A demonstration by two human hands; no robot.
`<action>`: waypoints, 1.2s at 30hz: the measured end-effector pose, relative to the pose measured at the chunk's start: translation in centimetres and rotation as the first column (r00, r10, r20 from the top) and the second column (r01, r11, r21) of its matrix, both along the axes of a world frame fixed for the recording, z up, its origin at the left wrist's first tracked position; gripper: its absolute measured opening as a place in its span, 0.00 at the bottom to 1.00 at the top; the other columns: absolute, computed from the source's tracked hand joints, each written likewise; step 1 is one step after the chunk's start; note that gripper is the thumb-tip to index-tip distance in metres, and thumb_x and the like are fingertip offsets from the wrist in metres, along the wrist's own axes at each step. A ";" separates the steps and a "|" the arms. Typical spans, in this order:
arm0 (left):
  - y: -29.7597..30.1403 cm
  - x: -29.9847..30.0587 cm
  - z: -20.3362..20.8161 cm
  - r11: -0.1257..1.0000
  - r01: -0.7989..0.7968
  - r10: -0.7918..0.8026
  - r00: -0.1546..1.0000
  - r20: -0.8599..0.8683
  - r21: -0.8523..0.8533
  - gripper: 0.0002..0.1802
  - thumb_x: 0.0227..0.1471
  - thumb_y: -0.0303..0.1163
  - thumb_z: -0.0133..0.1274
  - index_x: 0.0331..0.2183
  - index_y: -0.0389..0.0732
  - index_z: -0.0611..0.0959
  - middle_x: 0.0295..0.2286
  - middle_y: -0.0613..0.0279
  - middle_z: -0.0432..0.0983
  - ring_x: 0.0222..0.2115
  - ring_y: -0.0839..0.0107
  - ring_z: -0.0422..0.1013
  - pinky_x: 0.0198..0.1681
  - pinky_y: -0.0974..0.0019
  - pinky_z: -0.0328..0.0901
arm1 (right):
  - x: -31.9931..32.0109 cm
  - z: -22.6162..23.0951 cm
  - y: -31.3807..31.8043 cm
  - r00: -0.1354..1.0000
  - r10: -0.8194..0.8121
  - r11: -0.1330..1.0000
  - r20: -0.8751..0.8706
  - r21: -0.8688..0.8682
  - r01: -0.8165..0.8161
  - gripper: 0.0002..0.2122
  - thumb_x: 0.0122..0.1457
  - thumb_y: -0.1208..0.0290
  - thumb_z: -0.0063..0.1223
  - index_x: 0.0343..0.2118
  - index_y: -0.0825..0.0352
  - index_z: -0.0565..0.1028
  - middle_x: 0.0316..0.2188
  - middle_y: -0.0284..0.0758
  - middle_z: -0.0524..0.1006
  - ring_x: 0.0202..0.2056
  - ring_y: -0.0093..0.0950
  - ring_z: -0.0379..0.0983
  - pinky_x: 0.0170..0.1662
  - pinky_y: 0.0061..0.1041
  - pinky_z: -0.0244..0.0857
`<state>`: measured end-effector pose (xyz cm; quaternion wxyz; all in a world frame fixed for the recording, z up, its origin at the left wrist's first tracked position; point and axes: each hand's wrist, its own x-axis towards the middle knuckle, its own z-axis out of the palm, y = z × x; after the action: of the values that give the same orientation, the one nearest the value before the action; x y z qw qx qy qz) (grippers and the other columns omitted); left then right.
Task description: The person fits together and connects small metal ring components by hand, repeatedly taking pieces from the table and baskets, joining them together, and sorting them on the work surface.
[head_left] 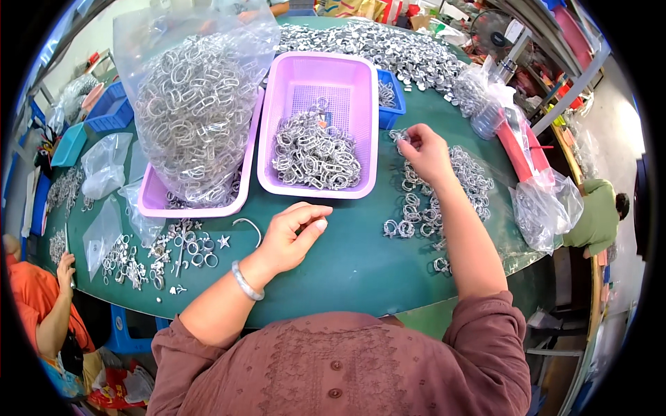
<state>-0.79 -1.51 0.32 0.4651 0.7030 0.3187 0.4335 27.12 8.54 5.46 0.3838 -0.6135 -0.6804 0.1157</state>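
Note:
My right hand (429,154) reaches to the far side of a loose pile of silver-grey metal rings (472,177). Its thumb and fingers are pinched on a metal ring (399,136), partly hidden by the fingertips. My left hand (288,236) hovers over the green table just in front of a pink plastic basket (266,149). Its thumb and forefinger are a little apart, and nothing shows between them; the other fingers are curled beneath. A heap of silver-grey rings and oval links (316,152) lies in the near half of that basket.
Left of it, a big clear bag (198,111) of metal pieces stands in a second pink basket (154,211). Small castings (132,263) lie scattered at the left. A blue tray (399,100) and a broad heap of metal bits (368,45) are behind. A co-worker's hand (65,274) works at far left.

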 end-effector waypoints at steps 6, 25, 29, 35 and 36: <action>-1.0 -0.8 -0.1 0.997 -0.017 0.023 0.997 0.067 -0.081 0.15 0.51 0.24 0.47 0.43 0.33 0.72 0.32 0.63 0.68 0.32 0.78 0.67 0.35 0.76 0.64 | -6.2 2.1 -7.2 0.928 0.345 0.933 -0.143 0.159 -0.323 0.06 0.46 0.79 0.55 0.27 0.69 0.71 0.21 0.33 0.73 0.24 0.20 0.69 0.29 0.19 0.64; 0.0 -2.6 -0.5 0.977 -0.162 0.143 0.980 0.136 0.141 0.19 0.40 0.20 0.58 0.38 0.35 0.73 0.34 0.63 0.67 0.31 0.77 0.65 0.35 0.73 0.64 | -12.9 -4.1 -9.8 0.783 0.585 0.809 -0.211 0.219 -0.545 0.09 0.42 0.84 0.55 0.29 0.69 0.70 0.36 0.39 0.73 0.36 0.32 0.72 0.38 0.25 0.66; 0.4 -2.1 -0.5 0.967 -0.148 0.141 0.989 0.045 0.206 0.19 0.39 0.20 0.57 0.38 0.35 0.73 0.35 0.61 0.66 0.31 0.75 0.66 0.36 0.72 0.65 | -12.2 -5.6 -9.3 0.751 0.577 0.816 -0.322 0.175 -0.551 0.09 0.42 0.84 0.55 0.28 0.68 0.70 0.36 0.39 0.73 0.36 0.31 0.72 0.38 0.24 0.66; 0.6 -1.3 -1.1 0.968 -0.169 0.158 0.985 0.075 0.184 0.18 0.40 0.18 0.55 0.38 0.34 0.73 0.35 0.60 0.66 0.32 0.74 0.66 0.36 0.71 0.65 | -11.5 -6.0 -8.7 0.726 0.605 0.795 -0.327 0.195 -0.575 0.10 0.42 0.84 0.55 0.28 0.68 0.69 0.35 0.38 0.73 0.36 0.30 0.72 0.38 0.24 0.65; 0.6 -1.2 -1.2 0.969 -0.167 0.156 0.985 0.074 0.183 0.18 0.40 0.18 0.55 0.38 0.34 0.73 0.35 0.60 0.66 0.32 0.74 0.66 0.36 0.71 0.65 | -11.4 -6.1 -8.7 0.710 0.614 0.786 -0.344 0.186 -0.589 0.10 0.42 0.84 0.55 0.29 0.69 0.69 0.35 0.38 0.73 0.36 0.29 0.72 0.38 0.23 0.66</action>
<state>-2.01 -0.86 -0.84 0.3686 0.7025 0.3187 0.5187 15.76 -0.11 -0.68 0.4705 -0.3109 -0.7564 0.3314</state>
